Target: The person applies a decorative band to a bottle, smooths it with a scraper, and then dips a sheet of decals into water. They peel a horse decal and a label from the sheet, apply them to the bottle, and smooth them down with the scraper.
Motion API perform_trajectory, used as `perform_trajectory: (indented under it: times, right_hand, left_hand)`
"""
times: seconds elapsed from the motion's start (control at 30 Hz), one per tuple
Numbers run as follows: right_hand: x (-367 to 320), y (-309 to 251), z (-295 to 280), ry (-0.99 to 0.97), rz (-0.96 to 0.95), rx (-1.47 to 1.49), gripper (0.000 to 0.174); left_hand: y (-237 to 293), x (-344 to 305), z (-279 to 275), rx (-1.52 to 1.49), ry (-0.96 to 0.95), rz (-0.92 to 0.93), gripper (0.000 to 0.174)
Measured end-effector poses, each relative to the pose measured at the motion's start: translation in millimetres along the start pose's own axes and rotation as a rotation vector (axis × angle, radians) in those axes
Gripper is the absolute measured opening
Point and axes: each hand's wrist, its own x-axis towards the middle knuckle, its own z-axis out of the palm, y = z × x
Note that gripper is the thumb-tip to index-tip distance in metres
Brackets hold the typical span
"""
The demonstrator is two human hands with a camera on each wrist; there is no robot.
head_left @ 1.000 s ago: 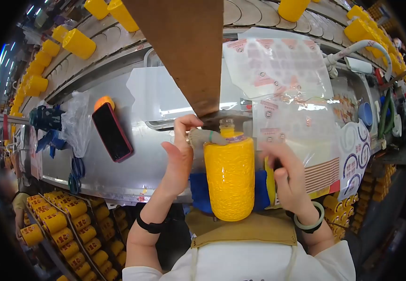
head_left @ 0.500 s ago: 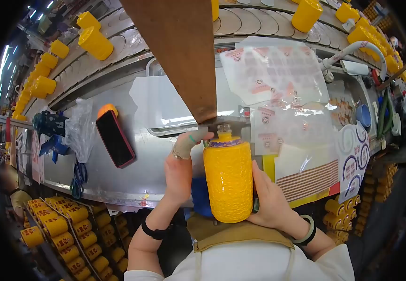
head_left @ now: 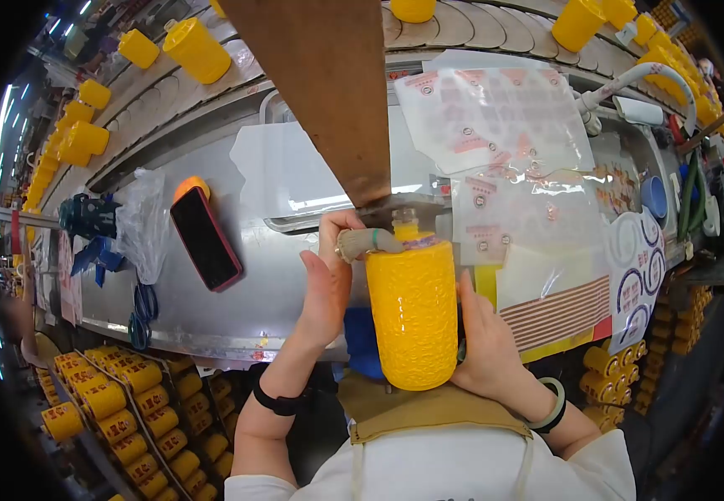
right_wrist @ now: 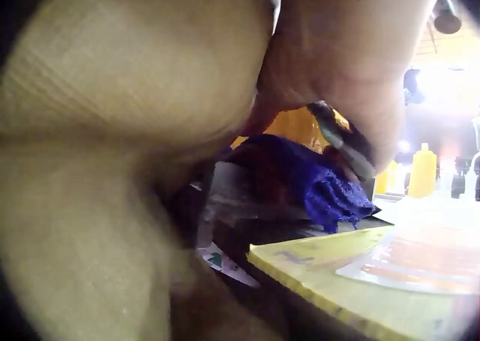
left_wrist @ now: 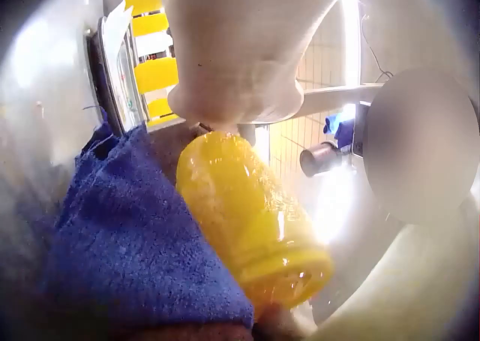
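Note:
A yellow textured bottle [head_left: 412, 316] with a clear glass top stands upright near the apron, a purple patterned band around its neck. My left hand [head_left: 326, 288] lies at its upper left, a grey-covered finger reaching onto the shoulder by the band, the thumb raised clear of the bottle. Against the lower right side rests my right hand [head_left: 491, 355], thumb along the wall and the other fingers mostly hidden behind the base. In the left wrist view the bottle [left_wrist: 255, 221] appears tilted beside a blue cloth [left_wrist: 142, 236].
A brown beam [head_left: 328, 92] comes down in front of the bottle. Left lie a phone [head_left: 206, 238], an orange fruit and a plastic bag [head_left: 141, 225]. Printed sheets [head_left: 495, 121] cover the right side. Yellow bottles [head_left: 198, 50] stand on the conveyor beyond.
My right hand has come in against the bottle's lower right side. My left covered finger, drawn back half a second ago, lies on the shoulder again. Bottles on the conveyor have shifted right.

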Motion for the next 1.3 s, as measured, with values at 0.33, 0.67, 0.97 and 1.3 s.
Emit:
perform_trajectory:
  times: [0.33, 0.67, 0.97, 1.3]
  right_hand:
    - [-2, -17, -21, -0.038, -0.238, -0.225, 0.098]
    - [-5, -15, -23, 0.078, -0.225, -0.110, 0.093]
    - [-8, -33, -30, -0.047, -0.227, -0.134, 0.099]
    - [-9, -36, -28, -0.060, -0.247, -0.245, 0.101]
  left_hand:
    - [-20, -2, -6, -0.188, -0.058, -0.101, 0.104]
    - [-26, -1, -3, -0.178, -0.027, -0.103, 0.084]
    - [-10, 6, 3, -0.104, -0.004, -0.123, 0.076]
    - [-2, 7, 6, -0.050, -0.003, -0.132, 0.073]
